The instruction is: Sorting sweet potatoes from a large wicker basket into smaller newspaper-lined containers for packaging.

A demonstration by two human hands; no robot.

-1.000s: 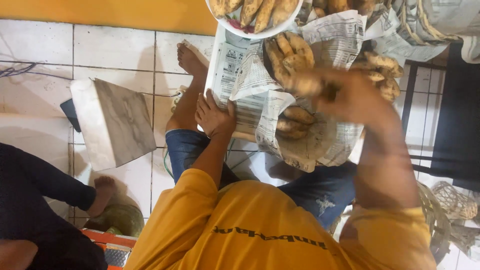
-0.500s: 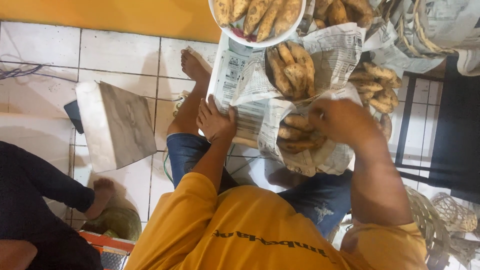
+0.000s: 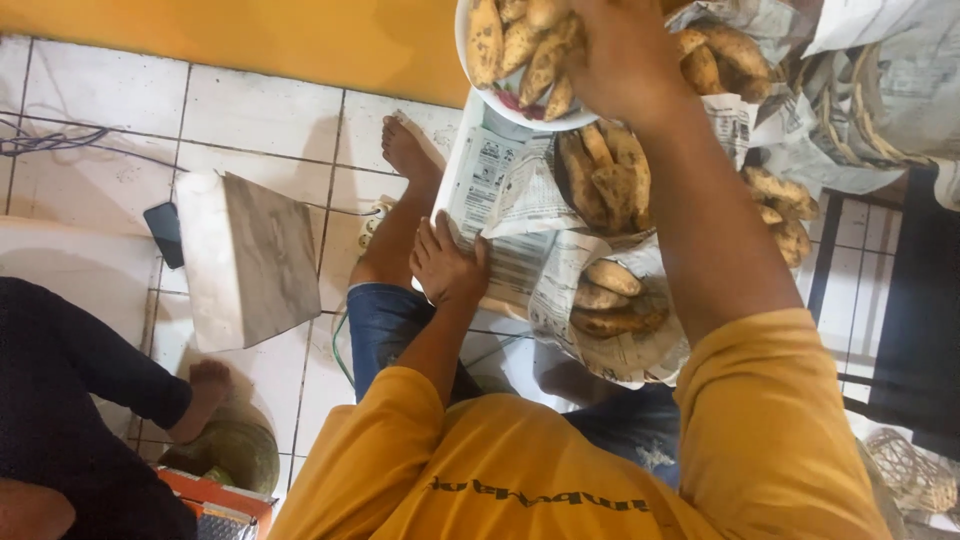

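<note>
A person in a yellow shirt (image 3: 560, 470) sits on a white tiled floor (image 3: 250, 120), seen from above. Newspaper (image 3: 520, 200) spread before them carries heaps of brown fried pieces (image 3: 610, 180). A white bowl (image 3: 480, 75) of the same pieces sits at the top edge, partly cut off. A pale stone slab (image 3: 250, 260) lies on the left, with another person's dark-clad leg and bare foot (image 3: 205, 385) below it.

The right hand (image 3: 620, 50) reaches over the bowl; its fingers run out of frame, so whether it grips anything cannot be told. The left hand (image 3: 448, 265) lies flat, fingers spread, pressing the newspaper's near edge.
</note>
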